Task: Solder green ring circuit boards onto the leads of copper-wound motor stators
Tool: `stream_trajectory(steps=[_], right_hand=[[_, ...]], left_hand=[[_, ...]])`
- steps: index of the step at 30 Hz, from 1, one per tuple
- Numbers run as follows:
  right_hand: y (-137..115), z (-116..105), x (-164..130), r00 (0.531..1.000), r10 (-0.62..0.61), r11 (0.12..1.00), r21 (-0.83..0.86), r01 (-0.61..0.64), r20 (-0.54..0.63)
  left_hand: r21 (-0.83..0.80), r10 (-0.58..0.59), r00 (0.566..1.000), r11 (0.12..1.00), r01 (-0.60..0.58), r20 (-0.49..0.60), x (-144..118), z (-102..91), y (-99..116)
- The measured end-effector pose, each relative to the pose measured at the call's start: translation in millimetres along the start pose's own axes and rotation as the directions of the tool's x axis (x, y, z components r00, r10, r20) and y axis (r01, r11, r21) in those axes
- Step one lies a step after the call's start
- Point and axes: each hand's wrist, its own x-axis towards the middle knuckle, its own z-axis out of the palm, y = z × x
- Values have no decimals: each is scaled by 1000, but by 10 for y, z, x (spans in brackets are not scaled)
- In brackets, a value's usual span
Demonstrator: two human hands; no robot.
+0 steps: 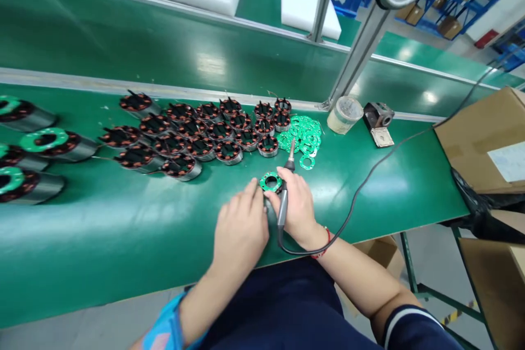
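Observation:
My left hand (241, 227) grips a motor stator (271, 212) lying on the green bench, with a green ring circuit board (271, 181) on its far end. My right hand (298, 203) holds a soldering iron (286, 186) whose tip points away, past the board. Both hands press against the stator from either side. The iron's black cable (371, 172) runs off to the right.
Several copper-wound stators (197, 136) stand in a cluster beyond my hands, beside a pile of green ring boards (305, 134). More stators with boards (39, 147) lie at the left. A tape roll (344, 115), an iron stand (379, 117) and cardboard boxes (484, 136) sit at the right.

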Motion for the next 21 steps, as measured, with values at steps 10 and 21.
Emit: stream_trajectory(steps=[10, 21], right_hand=[[86, -96, -32, 980, -164, 972, 150, 180, -112], [81, -92, -5, 940, -341, 915, 228, 333, -4]], left_hand=[[-601, -96, 991, 788, 133, 93, 71, -17, -358], [-639, 51, 999, 768, -42, -5, 61, -54, -491]])
